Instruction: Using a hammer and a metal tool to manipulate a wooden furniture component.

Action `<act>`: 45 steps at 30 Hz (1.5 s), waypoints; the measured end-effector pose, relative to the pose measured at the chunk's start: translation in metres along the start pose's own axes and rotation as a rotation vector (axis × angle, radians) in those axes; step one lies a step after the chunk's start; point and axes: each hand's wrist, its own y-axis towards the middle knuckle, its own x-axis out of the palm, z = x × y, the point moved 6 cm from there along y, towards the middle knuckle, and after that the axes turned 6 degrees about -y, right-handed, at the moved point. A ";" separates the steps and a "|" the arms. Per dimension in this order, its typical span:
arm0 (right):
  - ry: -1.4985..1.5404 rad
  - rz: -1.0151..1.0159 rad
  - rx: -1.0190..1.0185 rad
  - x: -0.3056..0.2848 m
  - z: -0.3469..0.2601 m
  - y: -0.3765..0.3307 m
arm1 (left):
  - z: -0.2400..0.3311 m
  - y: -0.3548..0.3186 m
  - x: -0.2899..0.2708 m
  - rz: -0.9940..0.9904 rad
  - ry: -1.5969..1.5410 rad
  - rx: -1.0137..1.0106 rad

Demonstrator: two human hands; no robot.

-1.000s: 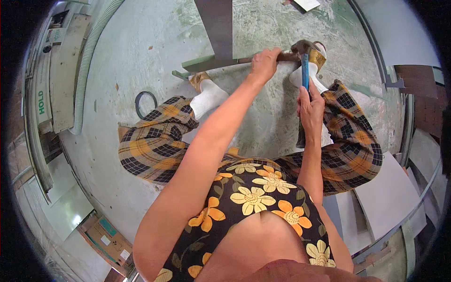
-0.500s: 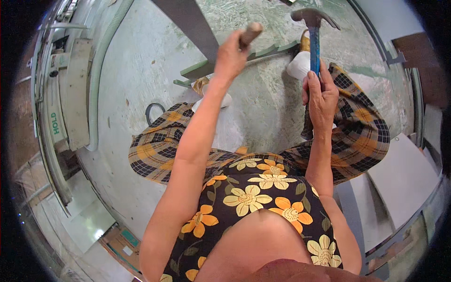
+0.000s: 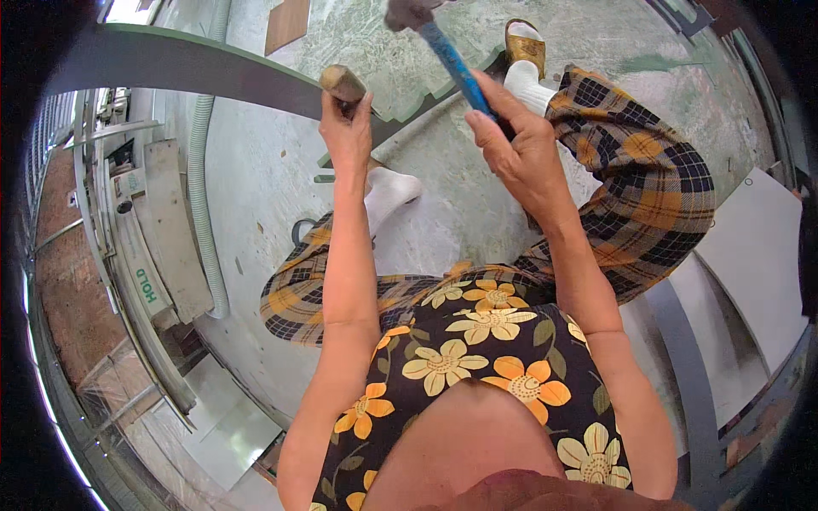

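My left hand (image 3: pixel 348 136) grips a short, thick wooden handle (image 3: pixel 342 83) with its round end up; whatever lies below it is hidden by my fingers. Just beyond, a long grey board (image 3: pixel 196 72) reaches from the upper left to that hand. In my right hand (image 3: pixel 524 157) is a claw hammer (image 3: pixel 456 64) with a blue shaft, its dark head raised near the top edge and partly cut off. Under the board lies a notched green-grey strip (image 3: pixel 434 102) on the floor, between my feet.
A ribbed hose (image 3: pixel 200 170) and stacked long panels (image 3: pixel 158 247) run along the left. White sheets (image 3: pixel 750 264) lean at the right. A brown tile-like piece (image 3: pixel 287 25) lies at the far side. A dark ring (image 3: pixel 300 228) rests by my left knee.
My left hand and the wooden handle have come down and left. The hammer has moved left and now tilts, its head up-left. The grey board lies more level across the view.
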 end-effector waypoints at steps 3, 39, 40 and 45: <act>-0.007 -0.029 -0.054 0.001 -0.016 0.001 | 0.000 0.000 -0.001 0.008 -0.060 0.007; -0.029 0.037 0.255 -0.008 0.035 0.000 | -0.041 -0.037 0.124 -0.270 0.481 0.227; -0.030 0.030 0.254 -0.007 0.034 0.001 | -0.043 -0.035 0.125 -0.282 0.483 0.218; -0.023 0.038 0.309 -0.012 0.035 0.000 | -0.046 -0.029 0.136 -0.293 0.480 0.184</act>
